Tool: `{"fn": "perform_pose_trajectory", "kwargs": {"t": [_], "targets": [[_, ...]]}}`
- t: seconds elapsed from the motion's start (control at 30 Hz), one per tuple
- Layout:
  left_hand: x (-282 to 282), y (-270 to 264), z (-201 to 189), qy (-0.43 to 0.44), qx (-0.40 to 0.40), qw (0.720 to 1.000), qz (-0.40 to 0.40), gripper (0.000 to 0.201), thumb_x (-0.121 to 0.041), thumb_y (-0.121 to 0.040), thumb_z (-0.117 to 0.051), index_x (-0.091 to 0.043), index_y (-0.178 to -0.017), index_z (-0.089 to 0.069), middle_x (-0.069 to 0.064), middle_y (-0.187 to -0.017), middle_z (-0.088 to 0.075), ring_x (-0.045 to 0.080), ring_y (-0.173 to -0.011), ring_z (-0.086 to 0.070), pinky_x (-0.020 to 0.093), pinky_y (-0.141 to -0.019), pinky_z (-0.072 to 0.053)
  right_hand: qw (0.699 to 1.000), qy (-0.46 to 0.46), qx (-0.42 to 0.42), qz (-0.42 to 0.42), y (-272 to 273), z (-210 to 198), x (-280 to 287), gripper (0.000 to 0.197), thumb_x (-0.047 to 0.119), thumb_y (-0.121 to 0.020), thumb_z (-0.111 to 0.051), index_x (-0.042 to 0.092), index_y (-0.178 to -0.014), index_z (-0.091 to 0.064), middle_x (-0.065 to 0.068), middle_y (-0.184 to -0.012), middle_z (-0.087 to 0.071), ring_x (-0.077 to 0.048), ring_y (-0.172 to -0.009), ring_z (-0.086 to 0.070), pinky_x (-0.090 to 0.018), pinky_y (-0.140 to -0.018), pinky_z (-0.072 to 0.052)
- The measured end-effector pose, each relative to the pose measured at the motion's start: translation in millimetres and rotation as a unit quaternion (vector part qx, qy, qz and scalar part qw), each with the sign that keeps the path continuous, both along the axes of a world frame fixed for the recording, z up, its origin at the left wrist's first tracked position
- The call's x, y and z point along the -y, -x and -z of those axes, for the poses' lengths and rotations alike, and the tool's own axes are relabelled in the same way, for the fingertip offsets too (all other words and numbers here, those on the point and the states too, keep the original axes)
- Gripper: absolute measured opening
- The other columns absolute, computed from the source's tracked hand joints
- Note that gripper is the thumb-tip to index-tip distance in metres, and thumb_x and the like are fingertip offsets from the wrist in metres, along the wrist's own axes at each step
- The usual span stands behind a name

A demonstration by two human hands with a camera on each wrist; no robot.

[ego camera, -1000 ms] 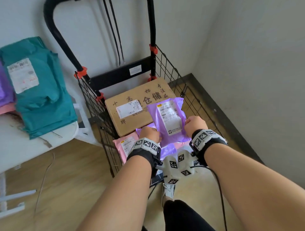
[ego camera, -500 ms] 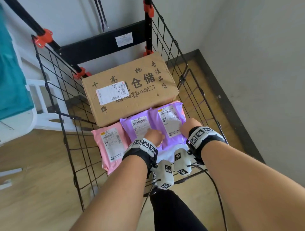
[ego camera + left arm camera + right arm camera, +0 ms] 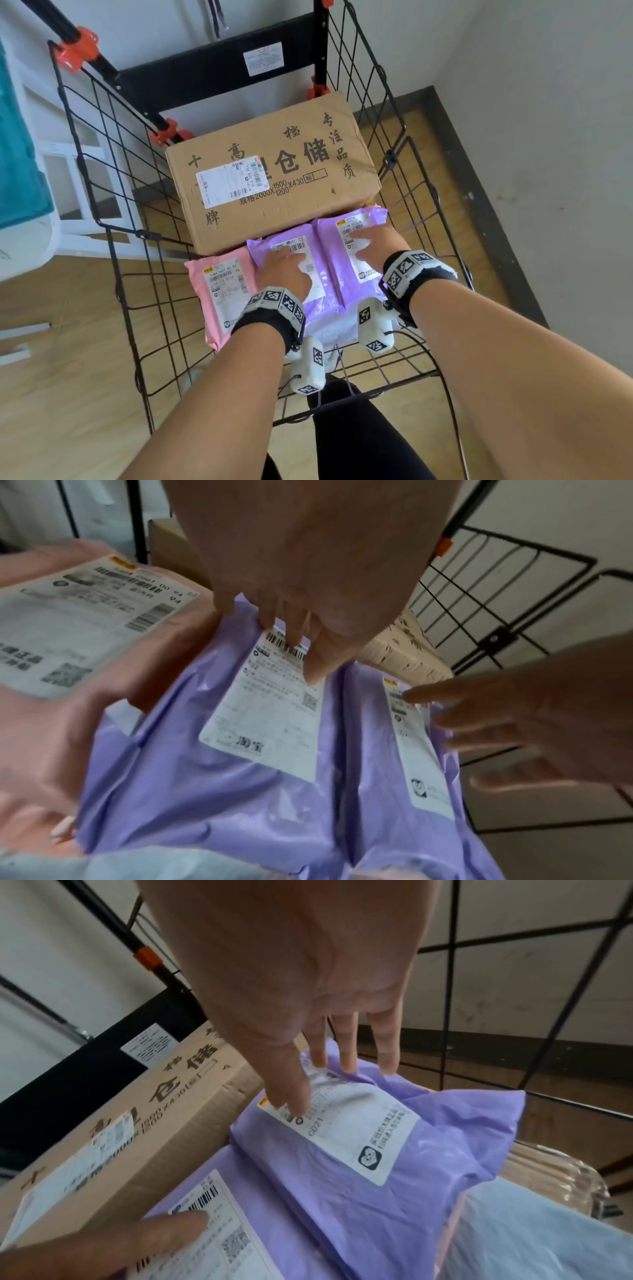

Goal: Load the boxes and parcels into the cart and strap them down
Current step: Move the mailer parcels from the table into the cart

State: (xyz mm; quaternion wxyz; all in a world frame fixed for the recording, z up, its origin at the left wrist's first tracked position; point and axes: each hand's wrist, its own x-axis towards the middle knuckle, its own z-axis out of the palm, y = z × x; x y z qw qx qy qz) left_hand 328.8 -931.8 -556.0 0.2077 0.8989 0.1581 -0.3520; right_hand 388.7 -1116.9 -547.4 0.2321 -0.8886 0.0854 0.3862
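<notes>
A black wire cart (image 3: 428,192) holds a cardboard box (image 3: 274,171) at the back. In front of it lie a pink parcel (image 3: 209,298) and two purple parcels side by side, all on a pale parcel (image 3: 337,330). My left hand (image 3: 289,258) presses flat on the middle purple parcel (image 3: 318,308), fingers on its label (image 3: 270,710). My right hand (image 3: 373,240) lies flat with spread fingers on the right purple parcel (image 3: 342,284), which touches the box. In the right wrist view the fingertips (image 3: 301,1104) rest on that parcel's (image 3: 445,1137) label.
Black straps (image 3: 217,20) hang at the cart's handle frame against the wall. A teal parcel (image 3: 17,154) lies on a white table (image 3: 20,253) to the left. The wall and dark skirting (image 3: 479,192) stand close on the right. Wooden floor surrounds the cart.
The right purple parcel went from held above the cart down beside the other purple parcel. Both hands let go of it and now lie flat on the parcels.
</notes>
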Motion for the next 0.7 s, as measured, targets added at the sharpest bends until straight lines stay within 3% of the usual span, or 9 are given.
{"fn": "perform_pose_trajectory", "kwargs": {"t": [0.07, 0.1, 0.2, 0.37, 0.47, 0.57, 0.7], "targets": [[0.1, 1.0, 0.0, -0.038, -0.034, 0.997, 0.058, 0.061, -0.013, -0.091, -0.043, -0.04, -0.145, -0.032, -0.009, -0.161, 0.0, 0.018, -0.148, 0.006, 0.046, -0.12, -0.007, 0.998, 0.016, -0.012, -0.064, -1.7, 7.5, -6.2, 0.044, 0.014, -0.092, -0.054, 0.037, -0.13, -0.058, -0.001, -0.154, -0.029, -0.021, -0.132, -0.044, -0.029, -0.104, -0.041], [1.6, 1.7, 1.3, -0.031, -0.052, 0.996, 0.065, 0.065, -0.01, -0.09, -0.042, -0.041, -0.146, -0.029, -0.009, -0.16, 0.006, 0.02, -0.148, 0.011, 0.047, -0.12, -0.004, 0.997, 0.021, -0.022, -0.068, -1.7, 13.3, -8.4, 0.044, 0.015, -0.092, -0.056, 0.036, -0.131, -0.057, 0.002, -0.156, -0.025, -0.02, -0.136, -0.038, -0.03, -0.108, -0.038], [4.5, 4.4, 7.9, 0.008, -0.074, 0.995, 0.065, 0.071, -0.001, -0.09, -0.042, -0.036, -0.149, -0.025, -0.004, -0.16, 0.013, 0.023, -0.147, 0.016, 0.041, -0.121, -0.001, 0.999, 0.016, -0.034, -0.029, 0.4, 31.4, -8.7, 0.057, 0.017, -0.09, -0.059, 0.029, -0.143, -0.045, 0.003, -0.156, -0.026, -0.017, -0.134, -0.041, -0.022, -0.101, -0.04], [2.2, 3.4, 19.1, 0.022, -0.077, 0.994, 0.075, 0.07, -0.002, -0.092, -0.043, -0.035, -0.15, -0.022, -0.002, -0.16, 0.013, 0.023, -0.147, 0.015, 0.036, -0.117, 0.008, 0.997, 0.003, -0.058, -0.052, 2.0, 43.4, -5.2, 0.065, 0.008, -0.09, -0.054, 0.028, -0.149, -0.034, 0.001, -0.159, -0.015, -0.019, -0.135, -0.04, -0.022, -0.098, -0.041], [0.2, 2.3, 16.7, 0.024, -0.077, 0.994, 0.077, 0.069, -0.002, -0.093, -0.042, -0.035, -0.15, -0.023, -0.002, -0.16, 0.012, 0.021, -0.148, 0.014, 0.035, -0.116, 0.009, 0.996, 0.006, -0.05, -0.08, 3.7, 43.6, -5.0, 0.064, 0.005, -0.089, -0.054, 0.031, -0.146, -0.04, 0.001, -0.161, -0.007, -0.02, -0.137, -0.036, -0.024, -0.103, -0.04], [-1.8, 1.8, 11.2, 0.03, -0.07, 0.994, 0.081, 0.068, -0.001, -0.093, -0.041, -0.035, -0.15, -0.024, -0.003, -0.16, 0.011, 0.019, -0.148, 0.013, 0.033, -0.116, 0.009, 0.992, 0.019, -0.044, -0.117, 4.7, 37.4, -6.9, 0.063, 0.002, -0.088, -0.054, 0.038, -0.14, -0.046, 0.004, -0.161, 0.003, -0.019, -0.141, -0.029, -0.024, -0.1, -0.042], [-8.4, 2.5, 2.8, 0.064, -0.038, 0.997, 0.034, 0.062, 0.0, -0.092, -0.04, -0.028, -0.147, -0.035, -0.003, -0.161, 0.0, 0.015, -0.148, 0.006, 0.027, -0.118, -0.001, 0.993, 0.038, -0.034, -0.107, 3.0, 20.3, -10.6, 0.06, 0.007, -0.089, -0.055, 0.038, -0.14, -0.046, 0.003, -0.161, -0.009, -0.021, -0.139, -0.034, -0.026, -0.105, -0.038]]}}
